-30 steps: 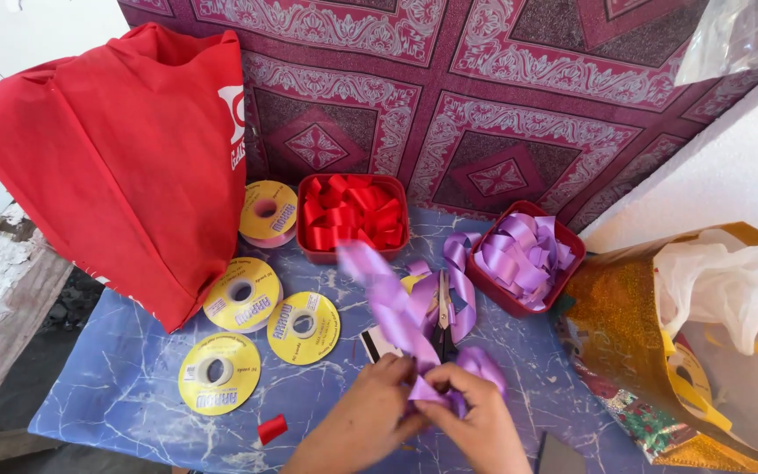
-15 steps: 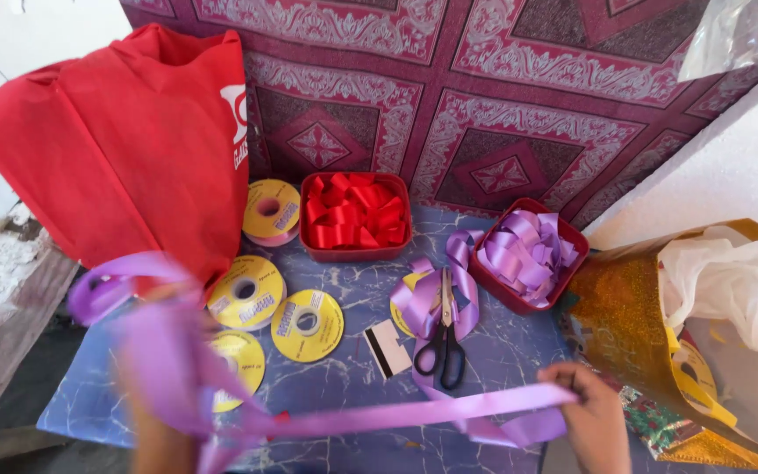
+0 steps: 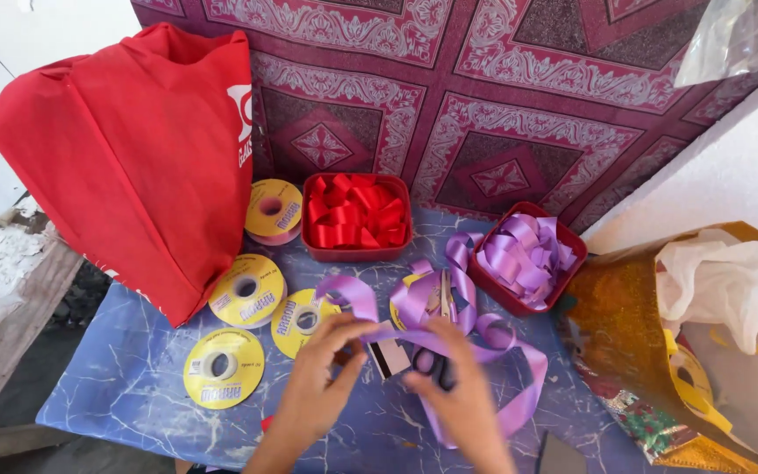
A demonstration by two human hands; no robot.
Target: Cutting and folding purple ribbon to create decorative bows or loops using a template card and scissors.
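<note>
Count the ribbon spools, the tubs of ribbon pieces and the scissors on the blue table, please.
Yellow ribbon spools: 4
Red tubs of ribbon pieces: 2 (one with red pieces, one with lilac)
Scissors: 1, partly under lilac ribbon
Total: 7

Both forearms are showing bare from the lower edge of the frame, with no sleeves, gloves, rings, watch or bracelets appearing on them. The left hand (image 3: 322, 373) and right hand (image 3: 458, 395) are showing short, unpainted fingernails and slim fingers.
</note>
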